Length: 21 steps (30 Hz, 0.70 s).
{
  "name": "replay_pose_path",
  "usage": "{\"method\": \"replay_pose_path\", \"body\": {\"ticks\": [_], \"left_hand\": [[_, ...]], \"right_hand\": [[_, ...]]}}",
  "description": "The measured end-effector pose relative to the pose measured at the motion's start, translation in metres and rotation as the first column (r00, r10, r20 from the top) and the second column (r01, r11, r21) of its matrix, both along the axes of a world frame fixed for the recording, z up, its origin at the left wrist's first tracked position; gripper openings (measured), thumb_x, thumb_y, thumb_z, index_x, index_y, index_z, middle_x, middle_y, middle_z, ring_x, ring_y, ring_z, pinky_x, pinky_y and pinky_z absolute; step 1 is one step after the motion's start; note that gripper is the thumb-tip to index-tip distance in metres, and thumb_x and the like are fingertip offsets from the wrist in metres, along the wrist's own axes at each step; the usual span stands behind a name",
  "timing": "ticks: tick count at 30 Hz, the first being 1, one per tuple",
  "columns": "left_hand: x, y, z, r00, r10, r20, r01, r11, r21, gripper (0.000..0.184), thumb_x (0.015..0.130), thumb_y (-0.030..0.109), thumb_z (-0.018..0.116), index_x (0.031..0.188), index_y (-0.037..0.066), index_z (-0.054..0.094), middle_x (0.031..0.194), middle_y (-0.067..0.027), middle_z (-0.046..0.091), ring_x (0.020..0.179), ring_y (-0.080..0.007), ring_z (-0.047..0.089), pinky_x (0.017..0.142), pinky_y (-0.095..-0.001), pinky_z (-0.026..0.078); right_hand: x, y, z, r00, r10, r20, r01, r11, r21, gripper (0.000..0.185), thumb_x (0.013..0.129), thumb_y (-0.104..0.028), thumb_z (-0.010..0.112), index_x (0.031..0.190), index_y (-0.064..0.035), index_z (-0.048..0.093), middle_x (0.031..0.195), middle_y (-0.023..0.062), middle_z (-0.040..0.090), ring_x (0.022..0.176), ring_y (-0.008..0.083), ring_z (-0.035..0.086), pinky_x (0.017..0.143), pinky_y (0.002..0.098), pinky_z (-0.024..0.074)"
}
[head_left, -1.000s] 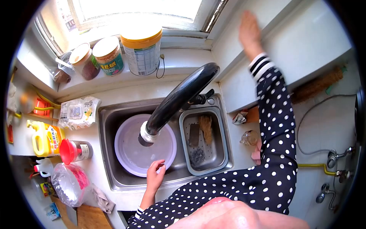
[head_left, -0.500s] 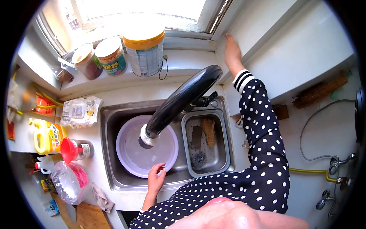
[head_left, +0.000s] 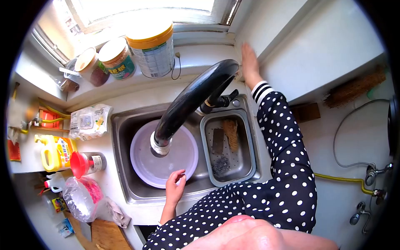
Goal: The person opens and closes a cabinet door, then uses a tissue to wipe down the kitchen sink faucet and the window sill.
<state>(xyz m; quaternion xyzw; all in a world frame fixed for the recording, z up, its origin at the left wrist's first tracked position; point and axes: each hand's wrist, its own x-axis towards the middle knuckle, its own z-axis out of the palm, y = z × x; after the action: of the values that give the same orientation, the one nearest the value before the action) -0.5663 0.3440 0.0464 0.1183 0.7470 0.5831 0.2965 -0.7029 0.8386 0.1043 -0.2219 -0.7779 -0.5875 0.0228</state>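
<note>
A lilac plastic basin (head_left: 137, 164) sits in the larger bowl of the steel sink (head_left: 130, 193), beneath the black faucet (head_left: 183, 100). Over the basin's near rim hangs my left hand (head_left: 175, 188), empty, its fingers loosely bent and a little apart. My right hand (head_left: 250, 66) is stretched out with straight fingers beside the white panel (head_left: 283, 25) behind the sink; contact with it is hard to tell. In the smaller bowl, a grey drain basket (head_left: 208, 166) holds a loofah piece (head_left: 230, 134), a dark flat block (head_left: 218, 141) and a steel-wool scrubber (head_left: 221, 165).
Tubs with lids, including a large yellow-topped can (head_left: 152, 52), line the windowsill. Left of the sink are a wipes pack (head_left: 90, 122), a yellow jug (head_left: 58, 152), a jar with a red funnel (head_left: 85, 163) and a plastic bag (head_left: 81, 200). Pipes and valves (head_left: 371, 177) are at right.
The camera view has shifted slightly. My right hand has come a little nearer along the panel. My left hand stays by the basin's near rim, about as before.
</note>
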Motion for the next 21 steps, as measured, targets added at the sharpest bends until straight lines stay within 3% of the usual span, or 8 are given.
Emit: {"method": "replay_pose_path", "body": {"ticks": [3, 8, 10, 12, 15, 18, 20, 21], "left_hand": [[0.001, -0.010, -0.001, 1.000, 0.003, 0.014, -0.002, 0.999, -0.046, 0.022, 0.082, 0.006, 0.056, 0.103, 0.000, 0.058, 0.097, -0.0084, 0.059, 0.087, -0.0149, 0.059, 0.078, -0.0252, 0.046], [-0.002, -0.014, -0.010, 0.998, 0.058, 0.015, -0.057, 0.996, -0.065, 0.023, 0.081, 0.006, 0.057, 0.102, -0.001, 0.058, 0.095, -0.0096, 0.058, 0.085, -0.0168, 0.059, 0.077, -0.0264, 0.046], [0.000, -0.016, -0.010, 0.998, 0.068, 0.016, -0.067, 0.996, -0.059, 0.023, 0.081, 0.006, 0.057, 0.102, -0.001, 0.058, 0.096, -0.0095, 0.058, 0.086, -0.0170, 0.059, 0.077, -0.0264, 0.046], [0.000, -0.012, -0.010, 0.999, 0.040, 0.016, -0.039, 0.998, -0.058, 0.023, 0.081, 0.006, 0.057, 0.103, -0.001, 0.058, 0.097, -0.0094, 0.058, 0.087, -0.0172, 0.059, 0.077, -0.0265, 0.046], [0.002, -0.011, -0.001, 0.999, -0.015, 0.038, 0.016, 1.000, -0.019, 0.022, 0.083, 0.005, 0.055, 0.104, 0.000, 0.058, 0.097, -0.0064, 0.060, 0.087, -0.0127, 0.059, 0.078, -0.0240, 0.045], [0.001, -0.019, -0.005, 0.999, -0.002, 0.037, 0.003, 1.000, -0.024, 0.022, 0.082, 0.006, 0.056, 0.103, 0.000, 0.058, 0.095, -0.0081, 0.059, 0.087, -0.0148, 0.059, 0.077, -0.0253, 0.046], [0.001, -0.022, -0.013, 0.999, 0.014, 0.040, -0.012, 0.998, -0.062, 0.022, 0.081, 0.007, 0.056, 0.102, -0.001, 0.058, 0.093, -0.0088, 0.059, 0.084, -0.0155, 0.059, 0.074, -0.0258, 0.046], [-0.001, -0.020, -0.009, 0.999, 0.028, 0.035, -0.026, 0.998, -0.056, 0.022, 0.081, 0.007, 0.056, 0.102, -0.001, 0.058, 0.093, -0.0091, 0.059, 0.083, -0.0156, 0.059, 0.074, -0.0261, 0.046]], "right_hand": [[0.004, -0.013, 0.004, 0.956, -0.055, 0.289, 0.106, 0.981, -0.163, 0.059, 0.086, -0.034, 0.038, 0.135, -0.0034, 0.028, 0.142, 0.0065, 0.026, 0.133, 0.0199, 0.017, 0.109, 0.0337, 0.0060], [-0.017, 0.006, 0.029, 0.978, 0.157, -0.137, -0.185, 0.956, -0.227, 0.054, 0.078, -0.027, 0.049, 0.125, -0.0004, 0.042, 0.132, 0.0076, 0.040, 0.127, 0.0211, 0.028, 0.106, 0.0328, 0.0178], [-0.014, 0.033, -0.024, 0.994, 0.108, 0.012, -0.106, 0.988, -0.114, 0.052, 0.086, -0.024, 0.038, 0.132, -0.0018, 0.031, 0.138, 0.0096, 0.031, 0.129, 0.0201, 0.026, 0.107, 0.0331, 0.0148], [0.008, 0.028, -0.033, 0.988, 0.149, 0.035, -0.133, 0.948, -0.288, 0.048, 0.088, -0.022, 0.036, 0.132, -0.0014, 0.034, 0.138, 0.0114, 0.032, 0.129, 0.0201, 0.027, 0.107, 0.0327, 0.0164], [0.042, -0.011, 0.009, 0.907, 0.204, 0.368, -0.170, 0.978, -0.124, 0.044, 0.085, -0.018, 0.039, 0.125, -0.0009, 0.043, 0.134, 0.0116, 0.038, 0.127, 0.0210, 0.030, 0.107, 0.0325, 0.0189], [0.037, 0.014, 0.015, 0.959, 0.204, 0.196, -0.114, 0.913, -0.392, 0.042, 0.084, -0.017, 0.040, 0.121, -0.0007, 0.048, 0.131, 0.0119, 0.042, 0.125, 0.0220, 0.033, 0.106, 0.0333, 0.0203], [0.025, 0.001, 0.077, 0.968, 0.251, -0.027, -0.252, 0.956, -0.150, 0.041, 0.081, -0.014, 0.042, 0.119, -0.0010, 0.049, 0.122, 0.0104, 0.050, 0.117, 0.0216, 0.042, 0.103, 0.0329, 0.0265], [0.018, 0.001, 0.090, 0.962, 0.272, -0.026, -0.272, 0.949, -0.162, 0.040, 0.081, -0.014, 0.042, 0.117, -0.0009, 0.050, 0.121, 0.0110, 0.051, 0.117, 0.0220, 0.043, 0.102, 0.0331, 0.0273]]}}
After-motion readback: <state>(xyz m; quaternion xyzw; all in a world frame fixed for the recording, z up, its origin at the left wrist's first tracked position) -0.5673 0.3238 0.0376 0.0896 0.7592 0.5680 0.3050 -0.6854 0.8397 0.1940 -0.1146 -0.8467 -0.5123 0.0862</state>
